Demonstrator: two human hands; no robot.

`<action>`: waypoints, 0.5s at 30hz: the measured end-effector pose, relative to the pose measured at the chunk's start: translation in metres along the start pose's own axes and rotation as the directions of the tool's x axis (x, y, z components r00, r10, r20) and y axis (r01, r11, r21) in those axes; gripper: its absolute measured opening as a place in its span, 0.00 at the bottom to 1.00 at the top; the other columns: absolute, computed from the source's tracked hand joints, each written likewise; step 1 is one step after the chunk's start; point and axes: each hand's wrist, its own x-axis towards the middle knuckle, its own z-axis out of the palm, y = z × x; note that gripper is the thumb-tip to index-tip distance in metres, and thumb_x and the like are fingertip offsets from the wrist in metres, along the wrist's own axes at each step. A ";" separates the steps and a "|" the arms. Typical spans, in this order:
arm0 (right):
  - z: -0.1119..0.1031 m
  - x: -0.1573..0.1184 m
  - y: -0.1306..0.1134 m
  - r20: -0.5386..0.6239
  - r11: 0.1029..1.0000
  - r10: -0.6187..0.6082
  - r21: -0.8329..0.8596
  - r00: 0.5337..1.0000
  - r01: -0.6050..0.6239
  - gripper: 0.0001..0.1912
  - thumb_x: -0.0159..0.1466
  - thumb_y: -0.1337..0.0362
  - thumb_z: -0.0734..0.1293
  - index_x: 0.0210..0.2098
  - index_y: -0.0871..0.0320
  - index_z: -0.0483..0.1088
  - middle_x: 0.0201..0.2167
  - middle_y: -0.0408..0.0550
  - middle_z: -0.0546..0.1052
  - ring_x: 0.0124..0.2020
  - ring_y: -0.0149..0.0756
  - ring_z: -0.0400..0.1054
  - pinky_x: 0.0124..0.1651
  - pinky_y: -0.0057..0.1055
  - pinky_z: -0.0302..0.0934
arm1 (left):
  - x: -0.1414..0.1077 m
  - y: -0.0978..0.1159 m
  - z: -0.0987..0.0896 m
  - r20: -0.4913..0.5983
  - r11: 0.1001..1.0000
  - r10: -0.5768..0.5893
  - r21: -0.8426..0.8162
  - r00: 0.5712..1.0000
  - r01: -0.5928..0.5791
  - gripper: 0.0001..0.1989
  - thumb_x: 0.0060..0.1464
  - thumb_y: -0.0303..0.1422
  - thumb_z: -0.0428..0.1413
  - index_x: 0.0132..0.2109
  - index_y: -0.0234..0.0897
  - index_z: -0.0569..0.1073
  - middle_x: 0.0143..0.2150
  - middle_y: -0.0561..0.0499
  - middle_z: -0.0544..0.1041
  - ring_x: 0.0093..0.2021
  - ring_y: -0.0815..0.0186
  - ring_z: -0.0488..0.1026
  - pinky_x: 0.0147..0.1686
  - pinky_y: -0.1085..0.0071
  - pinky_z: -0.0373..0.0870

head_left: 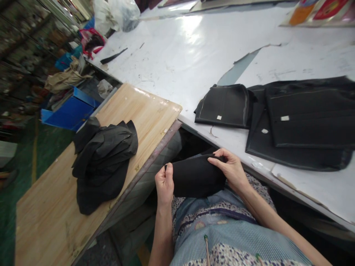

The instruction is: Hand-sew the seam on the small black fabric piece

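Note:
A black fabric piece [197, 176] is stretched between my two hands, just in front of my apron. My left hand [165, 183] pinches its left end, thumb on top. At the upper right corner, my right hand [229, 168] grips the same piece between thumb and fingers. To the right, stacks of folded black fabric pieces [313, 118] with small white tags lie on the white table. A smaller folded black piece [224, 105] rests against their left side. On the wooden board to my left sits a loose heap of black fabric pieces [104, 162].
The wooden board [47, 221] meets the white-covered table [166, 55], whose paper cover is torn near the middle. A blue box [70, 111] and bags stand beyond the board. A dark strip [113, 56] lies at the table's far left edge. Colourful packaging [318, 13] is at the upper right.

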 end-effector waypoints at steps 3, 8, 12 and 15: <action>-0.002 0.001 0.001 -0.007 0.999 -0.039 -0.033 0.999 0.038 0.17 0.48 0.59 0.80 0.26 0.55 0.69 0.30 0.41 0.71 0.33 0.36 0.62 0.34 0.29 0.58 | 0.000 0.000 -0.004 0.014 0.998 0.018 0.052 1.000 -0.018 0.21 0.62 0.47 0.55 0.28 0.35 0.70 0.25 0.54 0.68 0.28 0.69 0.65 0.30 0.75 0.62; -0.004 0.002 0.000 0.028 0.990 -0.103 -0.092 0.994 0.105 0.16 0.51 0.59 0.79 0.25 0.55 0.67 0.30 0.41 0.72 0.33 0.36 0.63 0.36 0.30 0.58 | 0.000 0.001 -0.009 0.068 0.996 0.003 0.088 0.998 -0.009 0.18 0.63 0.46 0.54 0.33 0.35 0.72 0.28 0.54 0.70 0.30 0.68 0.67 0.31 0.75 0.64; -0.004 0.002 -0.003 0.050 0.991 -0.081 -0.106 0.995 0.086 0.14 0.53 0.58 0.77 0.26 0.55 0.68 0.29 0.42 0.73 0.32 0.36 0.63 0.33 0.31 0.57 | 0.000 0.003 -0.012 0.082 0.990 0.035 0.133 0.996 -0.046 0.16 0.64 0.44 0.53 0.41 0.36 0.76 0.36 0.49 0.77 0.39 0.63 0.74 0.40 0.72 0.69; -0.005 0.000 -0.009 0.072 0.982 -0.118 -0.141 0.990 0.127 0.13 0.54 0.58 0.76 0.26 0.55 0.69 0.28 0.43 0.74 0.32 0.37 0.64 0.34 0.32 0.58 | 0.003 0.003 -0.016 0.072 0.973 0.077 0.213 0.994 -0.091 0.16 0.64 0.43 0.52 0.47 0.37 0.76 0.43 0.46 0.79 0.44 0.60 0.76 0.44 0.69 0.70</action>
